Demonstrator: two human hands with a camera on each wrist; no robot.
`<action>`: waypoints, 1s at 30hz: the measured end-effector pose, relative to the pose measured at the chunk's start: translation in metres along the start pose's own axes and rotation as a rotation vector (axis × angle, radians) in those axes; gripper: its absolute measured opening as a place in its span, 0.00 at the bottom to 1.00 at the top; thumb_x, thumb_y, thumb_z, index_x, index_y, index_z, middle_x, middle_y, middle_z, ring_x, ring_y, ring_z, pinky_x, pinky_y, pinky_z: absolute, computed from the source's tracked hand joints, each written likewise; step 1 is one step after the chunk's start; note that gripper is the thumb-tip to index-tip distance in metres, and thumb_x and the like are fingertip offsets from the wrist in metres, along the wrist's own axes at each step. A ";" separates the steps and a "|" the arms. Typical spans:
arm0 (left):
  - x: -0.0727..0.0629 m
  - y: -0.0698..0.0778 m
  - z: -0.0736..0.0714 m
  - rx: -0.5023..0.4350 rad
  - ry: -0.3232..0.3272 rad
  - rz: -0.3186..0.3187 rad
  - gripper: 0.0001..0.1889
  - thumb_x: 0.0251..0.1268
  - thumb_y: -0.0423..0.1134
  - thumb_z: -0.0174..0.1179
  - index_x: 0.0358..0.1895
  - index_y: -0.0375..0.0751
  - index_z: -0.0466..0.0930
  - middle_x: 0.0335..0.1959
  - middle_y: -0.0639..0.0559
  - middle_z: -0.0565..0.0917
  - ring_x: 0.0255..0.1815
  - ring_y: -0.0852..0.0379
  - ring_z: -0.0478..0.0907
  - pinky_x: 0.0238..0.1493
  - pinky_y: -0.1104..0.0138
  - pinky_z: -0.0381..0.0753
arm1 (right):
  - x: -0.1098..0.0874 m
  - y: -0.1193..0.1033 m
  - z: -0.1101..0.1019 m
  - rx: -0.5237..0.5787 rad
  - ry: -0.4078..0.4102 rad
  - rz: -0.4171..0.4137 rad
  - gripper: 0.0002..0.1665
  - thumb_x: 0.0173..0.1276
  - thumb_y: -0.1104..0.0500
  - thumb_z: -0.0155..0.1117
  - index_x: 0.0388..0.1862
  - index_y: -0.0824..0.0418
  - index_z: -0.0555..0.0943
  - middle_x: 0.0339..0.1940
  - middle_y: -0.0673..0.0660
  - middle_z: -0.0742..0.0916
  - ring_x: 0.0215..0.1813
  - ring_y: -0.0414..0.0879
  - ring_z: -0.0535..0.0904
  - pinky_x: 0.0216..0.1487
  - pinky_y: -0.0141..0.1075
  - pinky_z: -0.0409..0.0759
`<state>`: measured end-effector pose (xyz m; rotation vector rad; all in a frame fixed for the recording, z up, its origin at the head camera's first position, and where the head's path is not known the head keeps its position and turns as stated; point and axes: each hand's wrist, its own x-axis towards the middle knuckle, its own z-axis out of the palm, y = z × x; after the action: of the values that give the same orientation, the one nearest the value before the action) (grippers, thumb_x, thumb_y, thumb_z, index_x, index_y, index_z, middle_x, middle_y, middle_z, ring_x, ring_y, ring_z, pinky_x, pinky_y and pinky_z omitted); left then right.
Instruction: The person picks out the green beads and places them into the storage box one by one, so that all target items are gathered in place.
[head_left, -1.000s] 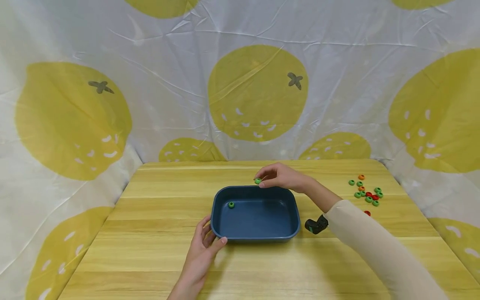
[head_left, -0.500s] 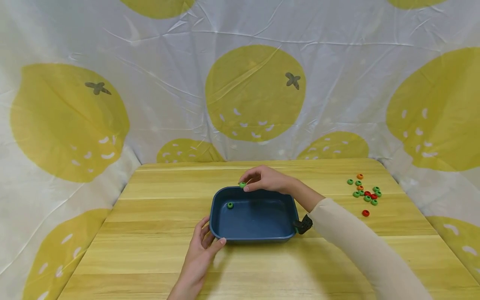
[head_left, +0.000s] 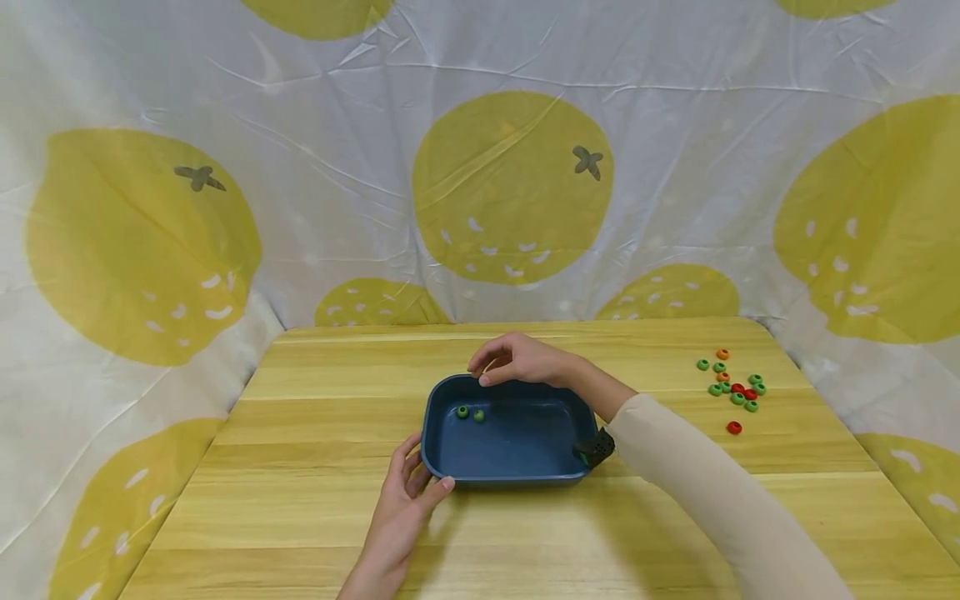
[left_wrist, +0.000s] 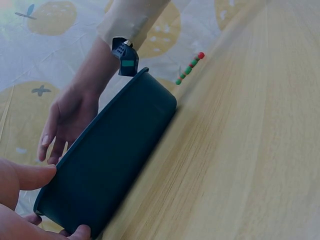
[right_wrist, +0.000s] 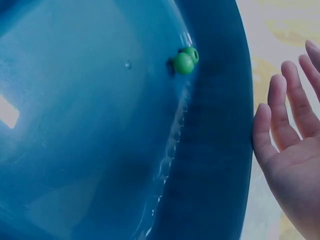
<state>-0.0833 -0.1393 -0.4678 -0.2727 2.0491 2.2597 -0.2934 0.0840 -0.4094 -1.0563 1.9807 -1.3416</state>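
Observation:
A dark blue rectangular plastic tub (head_left: 525,442) stands on the wooden table in the head view. My left hand (head_left: 401,508) grips its near left corner, thumb at the rim and fingers round the outer side. Over the far rim hovers my right hand (head_left: 525,360), its fingers loosely bent with nothing between them. Two green beads with holes lie side by side on the tub's floor toward the left: one bead (head_left: 462,412) and another bead (head_left: 479,416). In the right wrist view the green beads (right_wrist: 183,63) overlap near the tub's wall.
Several loose green, orange and red beads (head_left: 738,399) lie at the table's right, with one red bead (head_left: 734,427) nearer the front. A black device (head_left: 596,448) hangs at my right wrist over the tub's right rim. A lemon-print cloth (head_left: 517,183) stands behind the table.
My right hand has moved left along the far rim and let go of a green bead, which now lies in the tub beside the first. My left hand has kept its grip.

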 end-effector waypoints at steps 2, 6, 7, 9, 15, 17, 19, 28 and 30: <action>0.000 0.000 0.000 -0.005 0.000 -0.002 0.43 0.68 0.29 0.68 0.81 0.45 0.54 0.76 0.36 0.63 0.77 0.35 0.61 0.68 0.50 0.71 | -0.001 0.000 0.000 0.005 -0.005 0.004 0.21 0.75 0.64 0.66 0.62 0.75 0.79 0.59 0.72 0.83 0.59 0.55 0.83 0.58 0.43 0.81; 0.000 -0.001 -0.001 -0.015 0.002 -0.005 0.42 0.68 0.28 0.67 0.81 0.45 0.54 0.76 0.36 0.64 0.77 0.36 0.61 0.67 0.52 0.72 | -0.003 -0.002 -0.002 0.002 0.001 0.010 0.21 0.75 0.63 0.66 0.62 0.73 0.80 0.59 0.72 0.83 0.58 0.54 0.83 0.58 0.44 0.81; 0.000 -0.001 -0.001 -0.015 0.001 0.000 0.43 0.68 0.28 0.67 0.81 0.45 0.53 0.76 0.36 0.63 0.77 0.36 0.61 0.67 0.53 0.72 | -0.004 -0.001 -0.003 0.001 0.005 0.011 0.20 0.75 0.63 0.67 0.61 0.72 0.81 0.59 0.72 0.83 0.58 0.53 0.83 0.58 0.44 0.81; -0.001 -0.001 -0.001 -0.016 0.000 0.008 0.43 0.68 0.28 0.67 0.81 0.44 0.53 0.75 0.35 0.63 0.77 0.36 0.60 0.66 0.54 0.72 | -0.007 -0.001 -0.005 0.000 0.014 0.014 0.19 0.75 0.63 0.67 0.61 0.70 0.82 0.59 0.71 0.83 0.58 0.54 0.83 0.58 0.44 0.81; -0.001 -0.002 -0.003 -0.027 0.002 0.014 0.43 0.67 0.27 0.67 0.81 0.43 0.53 0.75 0.36 0.64 0.77 0.36 0.61 0.64 0.58 0.74 | -0.018 0.004 -0.013 0.016 0.040 0.044 0.17 0.74 0.63 0.68 0.60 0.65 0.83 0.58 0.69 0.84 0.58 0.53 0.83 0.59 0.46 0.81; -0.001 -0.002 -0.003 -0.032 0.004 0.010 0.43 0.67 0.26 0.67 0.80 0.43 0.54 0.75 0.36 0.64 0.76 0.37 0.61 0.64 0.58 0.74 | -0.023 0.005 -0.016 0.011 0.046 0.054 0.18 0.74 0.62 0.68 0.60 0.65 0.83 0.58 0.68 0.84 0.58 0.53 0.83 0.59 0.46 0.81; -0.001 -0.002 -0.003 -0.037 0.006 0.005 0.43 0.66 0.26 0.68 0.80 0.43 0.54 0.75 0.36 0.65 0.76 0.37 0.61 0.64 0.58 0.73 | -0.029 0.005 -0.019 0.001 0.053 0.061 0.18 0.74 0.62 0.68 0.60 0.66 0.83 0.58 0.68 0.84 0.59 0.54 0.83 0.59 0.46 0.80; 0.000 -0.003 -0.002 -0.048 -0.006 0.005 0.43 0.66 0.27 0.69 0.80 0.44 0.54 0.75 0.36 0.65 0.77 0.38 0.61 0.64 0.58 0.73 | -0.060 0.008 -0.036 0.001 0.096 0.103 0.18 0.74 0.62 0.68 0.61 0.65 0.83 0.59 0.67 0.83 0.61 0.57 0.81 0.60 0.51 0.80; 0.000 -0.003 -0.002 -0.051 -0.007 0.008 0.43 0.66 0.27 0.69 0.80 0.43 0.54 0.74 0.36 0.65 0.77 0.38 0.61 0.64 0.58 0.73 | -0.066 0.010 -0.039 0.005 0.106 0.111 0.19 0.74 0.61 0.68 0.61 0.66 0.82 0.60 0.68 0.83 0.62 0.58 0.81 0.60 0.51 0.80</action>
<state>-0.0827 -0.1411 -0.4710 -0.2605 1.9946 2.3171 -0.2898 0.1610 -0.4048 -0.8760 2.0792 -1.3670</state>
